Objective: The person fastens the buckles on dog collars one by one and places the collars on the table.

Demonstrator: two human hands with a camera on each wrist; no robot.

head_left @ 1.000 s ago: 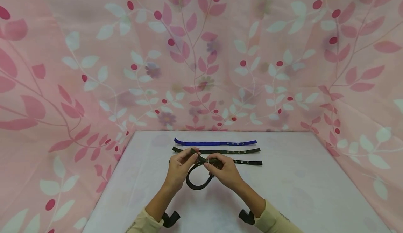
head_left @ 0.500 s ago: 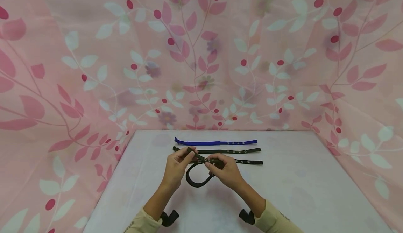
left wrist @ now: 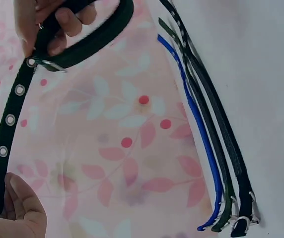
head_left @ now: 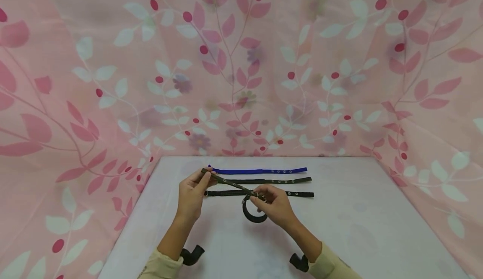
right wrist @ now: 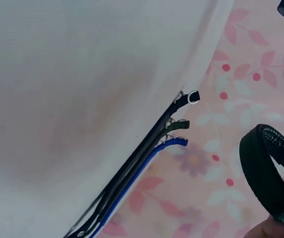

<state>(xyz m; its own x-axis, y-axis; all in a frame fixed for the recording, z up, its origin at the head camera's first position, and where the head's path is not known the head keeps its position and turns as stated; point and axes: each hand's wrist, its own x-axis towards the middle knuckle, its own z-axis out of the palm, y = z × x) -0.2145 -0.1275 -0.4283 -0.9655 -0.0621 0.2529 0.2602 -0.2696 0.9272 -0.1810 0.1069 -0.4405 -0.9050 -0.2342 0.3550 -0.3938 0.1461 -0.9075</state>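
Observation:
A dark green collar with metal eyelets and a buckle is held above the table by both hands. My left hand pinches its free end between thumb and fingers. At the buckle, my right hand grips it, with the padded loop hanging below. The eyelet strap stretches slanting between the hands; in the left wrist view the collar shows several eyelets in a row. Part of the loop of the collar appears at the right wrist view's edge. The right fingers partly hide the buckle.
Behind the hands lie a blue collar, a green collar and a black collar, straight and roughly parallel on the white table. Pink floral cloth encloses the far side and flanks. Dark wrist-worn pieces hang below the forearms.
My left hand has moved left and slightly up with the strap end, drawing more strap out between the hands. The loop has become smaller and sits further right. The right hand has barely shifted.

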